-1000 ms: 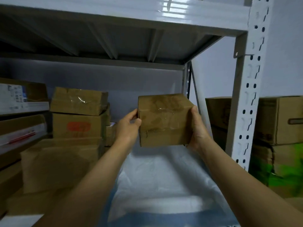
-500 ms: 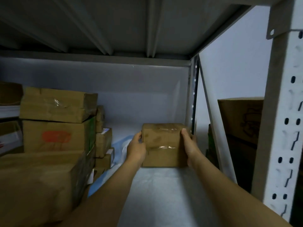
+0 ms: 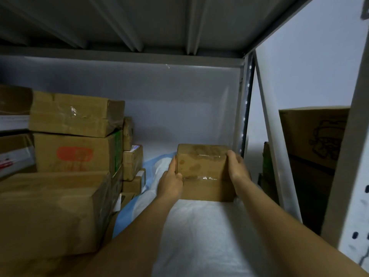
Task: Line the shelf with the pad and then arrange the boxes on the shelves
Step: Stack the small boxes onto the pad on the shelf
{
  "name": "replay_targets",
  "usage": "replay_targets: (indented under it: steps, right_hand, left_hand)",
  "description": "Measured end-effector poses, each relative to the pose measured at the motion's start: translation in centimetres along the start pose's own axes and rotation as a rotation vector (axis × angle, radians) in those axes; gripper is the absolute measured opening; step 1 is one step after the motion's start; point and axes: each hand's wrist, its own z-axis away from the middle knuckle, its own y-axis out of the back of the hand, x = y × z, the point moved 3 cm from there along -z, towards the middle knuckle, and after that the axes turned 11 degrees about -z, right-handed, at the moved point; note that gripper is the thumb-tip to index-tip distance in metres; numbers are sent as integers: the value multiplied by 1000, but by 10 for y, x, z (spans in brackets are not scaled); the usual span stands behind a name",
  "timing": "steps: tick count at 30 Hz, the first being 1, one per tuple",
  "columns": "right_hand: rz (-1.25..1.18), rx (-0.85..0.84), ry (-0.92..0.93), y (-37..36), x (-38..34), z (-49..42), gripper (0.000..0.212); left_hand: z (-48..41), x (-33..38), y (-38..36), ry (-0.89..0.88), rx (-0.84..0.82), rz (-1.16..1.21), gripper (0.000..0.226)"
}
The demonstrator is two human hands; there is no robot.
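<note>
A small brown cardboard box [image 3: 203,168] with clear tape across its top rests on the white pad [image 3: 199,232] deep in the shelf, near the back right corner. My left hand [image 3: 169,182] grips its left side and my right hand [image 3: 236,166] grips its right side. The pad has a blue edge [image 3: 151,162] and covers the shelf floor under my arms.
Several taped cardboard boxes are stacked on the left: a large one [image 3: 52,212] in front, one with a red mark [image 3: 73,154] behind, smaller ones [image 3: 132,162] further back. A white perforated post [image 3: 357,176] stands on the right, with more boxes [image 3: 313,136] beyond it.
The box has gone from held up in the air to resting on the pad near the shelf's back right corner. Both hands stayed on its sides and my head moved in closer.
</note>
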Motion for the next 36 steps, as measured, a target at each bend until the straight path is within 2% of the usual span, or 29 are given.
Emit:
replay_targets:
  steps: [2, 4, 9, 11, 14, 16, 19, 23, 26, 28, 29, 30, 32, 33, 36]
  right_hand:
    - [78, 13, 46, 0, 0, -1, 58]
    - [102, 22, 99, 0, -1, -3, 64]
    - [119, 63, 113, 4, -2, -5, 58]
    - [162, 143, 138, 4, -11, -1, 56]
    - [301, 393, 320, 2, -37, 24, 46]
    - [242, 405, 484, -9, -53, 54, 33]
    - [33, 141, 522, -42, -64, 98, 11]
    - [-139, -353, 295, -93, -58, 165, 24]
    - [0, -694, 161, -120, -41, 205, 30]
    - [43, -818, 110, -132, -31, 222, 28]
    - [36, -874, 87, -135, -28, 230, 30]
    - [36, -926, 62, -138, -25, 237, 43]
    - [51, -970, 19, -145, -17, 242, 91]
    - [52, -991, -9, -147, -13, 245, 106]
    - [5, -987, -41, -149, -6, 252, 104]
  left_hand:
    - [-1, -2, 1, 29, 13, -28, 49]
    - [0, -2, 1, 50, 28, -76, 50]
    - [4, -1, -3, 110, 13, -28, 49]
    - [7, 6, 4, 139, 4, -10, 50]
    - [24, 30, 28, 128, 8, 16, 42]
    - [48, 46, 53, 33, 27, 102, 36]
    - [96, 51, 98, -151, 157, 209, 27]
    - [155, 14, 169, -357, 511, 284, 11]
    - [187, -31, 217, -254, 784, 187, 14]
    - [199, -59, 238, -93, 881, 217, 11]
    - [202, -70, 244, -17, 891, 250, 16]
    - [201, -80, 248, 60, 851, 287, 25]
    - [193, -98, 251, 204, 648, 337, 44]
    - [188, -106, 249, 262, 536, 342, 48]
    - [187, -117, 245, 297, 332, 330, 47]
